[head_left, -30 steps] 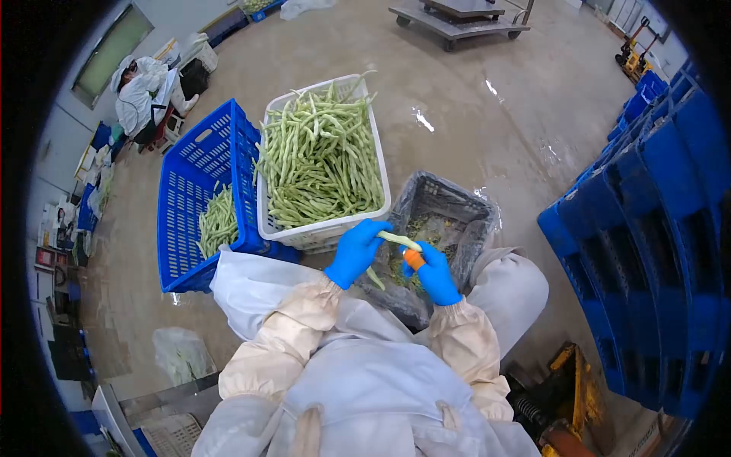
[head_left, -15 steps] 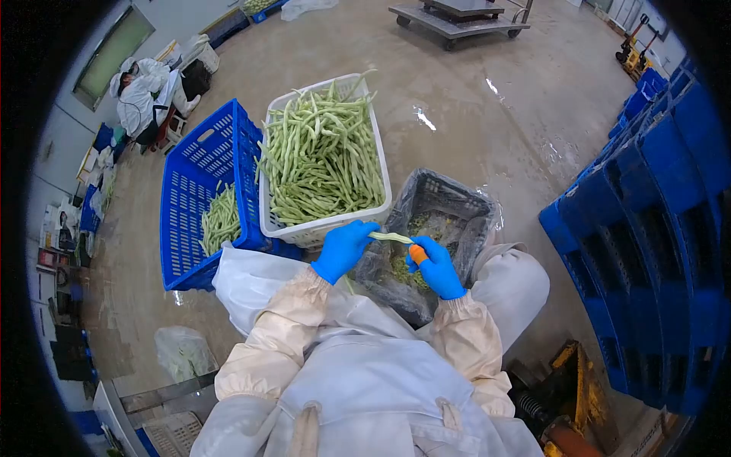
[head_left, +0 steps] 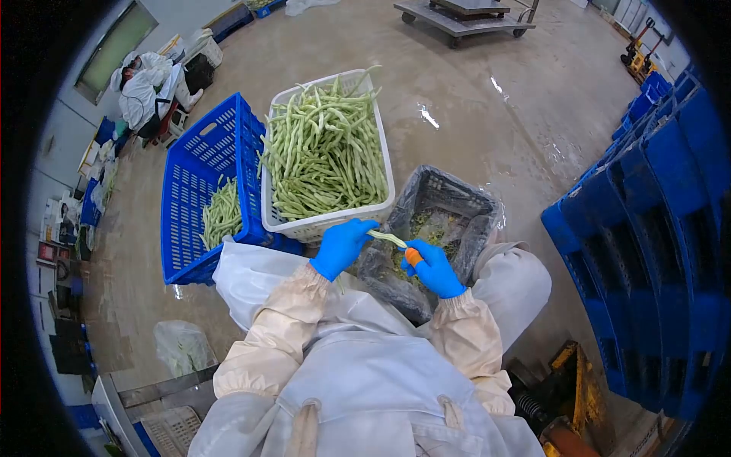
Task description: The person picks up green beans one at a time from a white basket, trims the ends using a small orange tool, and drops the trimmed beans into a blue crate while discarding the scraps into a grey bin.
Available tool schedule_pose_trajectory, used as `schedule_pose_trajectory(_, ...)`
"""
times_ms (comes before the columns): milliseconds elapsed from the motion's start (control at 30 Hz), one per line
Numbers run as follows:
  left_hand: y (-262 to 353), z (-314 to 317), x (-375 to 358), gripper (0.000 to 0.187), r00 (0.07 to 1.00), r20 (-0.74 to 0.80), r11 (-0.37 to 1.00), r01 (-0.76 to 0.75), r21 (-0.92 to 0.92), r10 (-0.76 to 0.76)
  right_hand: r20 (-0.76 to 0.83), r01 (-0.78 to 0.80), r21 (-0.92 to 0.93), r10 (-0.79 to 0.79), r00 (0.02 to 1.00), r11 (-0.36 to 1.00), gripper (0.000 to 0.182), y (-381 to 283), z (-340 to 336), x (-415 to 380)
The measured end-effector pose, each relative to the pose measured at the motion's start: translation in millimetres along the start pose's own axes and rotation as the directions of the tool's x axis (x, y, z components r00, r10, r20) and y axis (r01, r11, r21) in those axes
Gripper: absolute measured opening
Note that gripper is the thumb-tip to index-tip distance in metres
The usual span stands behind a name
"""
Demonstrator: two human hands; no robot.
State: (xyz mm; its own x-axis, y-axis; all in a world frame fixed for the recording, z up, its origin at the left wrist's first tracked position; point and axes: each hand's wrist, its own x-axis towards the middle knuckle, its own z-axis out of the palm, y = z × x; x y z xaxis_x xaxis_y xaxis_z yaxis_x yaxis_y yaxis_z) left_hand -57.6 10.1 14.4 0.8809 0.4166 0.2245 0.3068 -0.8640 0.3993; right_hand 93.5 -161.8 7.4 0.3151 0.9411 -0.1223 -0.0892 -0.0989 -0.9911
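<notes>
My left hand (head_left: 340, 249), in a blue glove, is closed on one end of a pale green bean (head_left: 388, 238). The bean's other end meets my right hand (head_left: 435, 270), also gloved in blue. That hand is closed around a small orange tool (head_left: 413, 257); any blade on it is too small or hidden to make out. Just beyond my left hand stands a white crate (head_left: 324, 226) heaped with green beans (head_left: 327, 152). Below my right hand sits a dark bin (head_left: 487, 206) lined with clear plastic, with green scraps (head_left: 438, 225) inside.
A blue crate (head_left: 183, 206) with fewer beans (head_left: 222, 212) adjoins the white one. Stacked blue pallets (head_left: 632, 244) rise at right, near a yellow pallet jack (head_left: 582, 396). A metal cart (head_left: 464, 24) stands ahead on the wet floor. A seated person (head_left: 148, 87) is at far left.
The bean tilts down more towards my right hand. My right hand and the orange tool have shifted slightly left; my left hand is nearly still.
</notes>
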Motion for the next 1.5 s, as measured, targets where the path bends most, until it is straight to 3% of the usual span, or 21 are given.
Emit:
schedule_pose_trajectory(167, 8, -2, 1, 0.027, 0.999, 0.034, 0.996, 0.040, -0.084, -0.037, -0.116, 0.017, -0.151, -0.035, 0.993, 0.988, 0.020, -1, 3, 2)
schedule_pose_trajectory(200, 8, 4, 1, 0.027, 0.999, 0.034, 0.996, 0.040, -0.084, -0.037, -0.131, 0.034, 0.079, -0.023, 0.991, 0.996, 0.021, -3, 3, 1)
schedule_pose_trajectory(233, 8, 12, 2, 0.027, 0.951, 0.258, 0.861, 0.273, -0.430, -0.173, -0.143, 0.052, 0.305, -0.008, 0.990, 0.951, 0.022, -5, 4, 1)
schedule_pose_trajectory(267, 9, 19, 1, 0.027, 0.843, 0.499, 0.565, 0.515, -0.644, -0.199, -0.141, 0.052, 0.304, -0.009, 0.990, 0.951, 0.022, -5, 7, 2)
schedule_pose_trajectory(300, 17, 20, 2, 0.027, 0.844, 0.497, 0.565, 0.514, -0.646, -0.200, -0.154, 0.049, 0.423, 0.019, 0.988, 0.905, 0.022, -5, 11, 2)
schedule_pose_trajectory(367, 33, 19, 1, 0.036, 0.841, 0.533, -0.086, 0.527, -0.846, -0.091, -0.165, 0.048, 0.534, 0.049, 0.985, 0.844, 0.023, -3, 12, 2)
schedule_pose_trajectory(433, 40, 13, 10, 0.040, 0.836, 0.536, -0.167, 0.516, -0.840, -0.116, -0.083, -0.018, 0.422, 0.058, 0.995, 0.907, 0.020, 0, 7, 1)
schedule_pose_trajectory(500, 36, 13, 17, 0.043, 0.879, 0.460, -0.323, 0.403, -0.856, -0.122, -0.054, -0.012, 0.502, 0.045, 0.998, 0.865, 0.020, -4, 1, -4)
schedule_pose_trajectory(533, 26, 14, 20, 0.043, 0.880, 0.458, -0.322, 0.401, -0.857, -0.124, -0.023, -0.009, 0.579, 0.027, 0.999, 0.815, 0.020, -8, -3, -7)
schedule_pose_trajectory(600, 6, 12, 23, 0.042, 0.892, 0.368, -0.332, 0.274, -0.902, -0.262, -0.009, 0.105, 0.879, -0.203, 0.979, 0.465, 0.021, -17, -24, -17)
schedule_pose_trajectory(633, 4, 7, 24, 0.037, 0.834, 0.347, -0.275, 0.245, -0.930, -0.429, -0.106, 0.198, 0.944, -0.324, 0.940, 0.265, 0.022, -23, -33, -22)
schedule_pose_trajectory(667, -6, 7, 21, 0.037, 0.833, 0.345, -0.275, 0.242, -0.931, -0.432, -0.223, 0.265, 0.963, -0.416, 0.881, 0.045, 0.023, -26, -41, -26)
schedule_pose_trajectory(700, -22, 10, 16, 0.033, 0.767, 0.320, -0.133, 0.297, -0.945, -0.556, -0.219, 0.261, 0.964, -0.417, 0.882, 0.045, 0.023, -20, -51, -27)
schedule_pose_trajectory(733, -27, 8, 14, 0.029, 0.694, 0.270, 0.002, 0.364, -0.931, -0.668, -0.218, 0.342, 0.822, -0.304, 0.927, 0.456, 0.021, -12, -59, -27)
schedule_pose_trajectory(767, -28, 11, 12, 0.029, 0.692, 0.269, 0.002, 0.364, -0.932, -0.669, -0.266, 0.311, 0.531, -0.193, 0.944, 0.788, 0.019, -2, -64, -26)
schedule_pose_trajectory(833, -14, 9, 14, 0.022, 0.647, 0.203, 0.120, 0.418, -0.901, -0.735, -0.228, 0.076, -0.020, -0.079, 0.971, 0.997, 0.020, -9, -28, -14)
schedule_pose_trajectory(900, -2, 8, 18, 0.021, 0.635, 0.188, 0.157, 0.446, -0.881, -0.749, -0.076, 0.378, -0.323, -0.422, 0.904, 0.868, 0.036, -11, 4, -7)
schedule_pose_trajectory(1033, -2, 14, 20, 0.019, 0.615, 0.147, 0.226, 0.487, -0.844, -0.775, 0.157, 0.387, -0.285, -0.355, 0.921, 0.877, 0.040, -22, 25, -9)
schedule_pose_trajectory(1400, -20, 27, 15, 0.019, 0.572, 0.087, 0.274, 0.515, -0.812, -0.816, 0.084, 0.393, -0.568, -0.424, 0.902, 0.723, 0.024, -1, 35, -5)
schedule_pose_trajectory(1467, -28, 18, 11, 0.024, 0.576, 0.406, -0.103, 0.485, -0.868, -0.710, 0.049, 0.379, -0.627, -0.451, 0.891, 0.680, 0.022, 4, 35, -4)
schedule_pose_trajectory(1500, -29, 14, 10, 0.024, 0.576, 0.407, -0.103, 0.486, -0.868, -0.709, -0.013, 0.353, -0.661, -0.480, 0.877, 0.663, 0.020, 6, 35, -5)
